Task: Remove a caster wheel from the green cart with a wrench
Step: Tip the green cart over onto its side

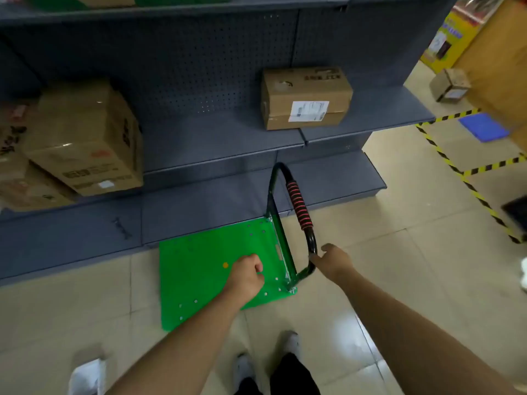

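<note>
The green cart [199, 269] stands flat on the tiled floor against the foot of the grey shelving, deck up, with bolt heads showing near its corners. Its dark handle [299, 206], wrapped in a red and black grip, rises at the deck's right end. My right hand [332, 259] is closed around the lower bend of the handle. My left hand [248, 276] hovers as a fist over the deck's right part; I cannot see anything in it. No wheels and no wrench are visible.
Grey shelving [216, 143] runs along the back with cardboard boxes [85, 138] at left and one box [306, 98] at centre. Yellow-black floor tape [467, 178] marks the right. My feet [288, 363] are at the bottom edge.
</note>
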